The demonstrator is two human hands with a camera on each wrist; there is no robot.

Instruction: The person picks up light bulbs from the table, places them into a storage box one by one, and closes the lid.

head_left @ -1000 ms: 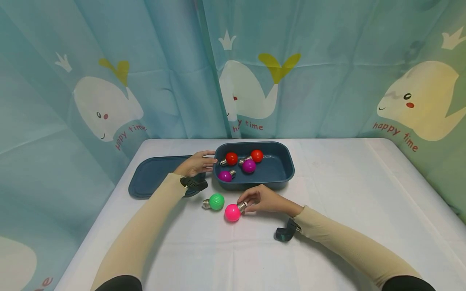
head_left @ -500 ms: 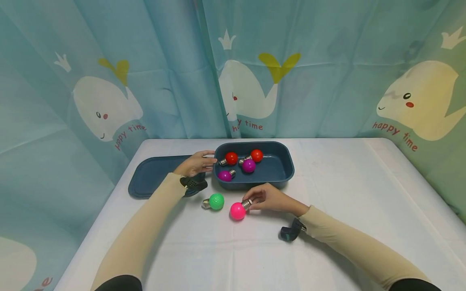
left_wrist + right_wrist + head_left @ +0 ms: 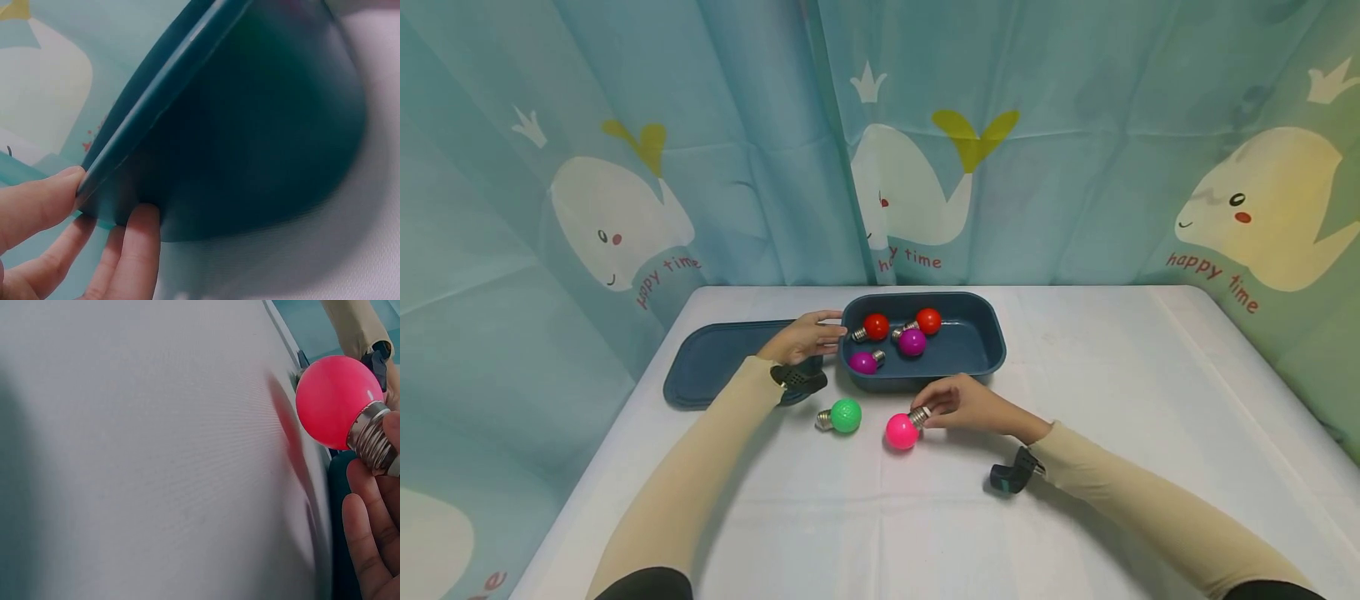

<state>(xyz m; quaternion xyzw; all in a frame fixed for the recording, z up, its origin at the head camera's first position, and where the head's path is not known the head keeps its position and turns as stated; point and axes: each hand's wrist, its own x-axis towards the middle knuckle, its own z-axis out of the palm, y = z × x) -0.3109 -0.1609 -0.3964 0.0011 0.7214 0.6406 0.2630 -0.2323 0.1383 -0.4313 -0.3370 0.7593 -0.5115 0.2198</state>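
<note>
A bright pink light bulb (image 3: 901, 432) is pinched by its metal screw base in my right hand (image 3: 973, 407), just in front of the dark blue box. In the right wrist view the pink bulb (image 3: 334, 400) is held above the white cloth, thumb and fingers on its threads. My left hand (image 3: 805, 340) touches the left end of the blue box (image 3: 966, 346); in the left wrist view its fingers (image 3: 142, 244) lie against the outer wall and rim. Inside the box are red bulbs (image 3: 929, 321) and purple bulbs (image 3: 913, 342). A green bulb (image 3: 846, 416) lies on the table, left of the pink one.
A flat dark blue lid (image 3: 718, 354) lies on the table under the left forearm, left of the box. White cloth covers the table (image 3: 1112, 358). A teal curtain (image 3: 1060, 200) with whale prints hangs behind and at the sides.
My right hand has shifted slightly to the right and back towards the box, carrying the pink bulb away from the green one. The left hand has stayed at the box.
</note>
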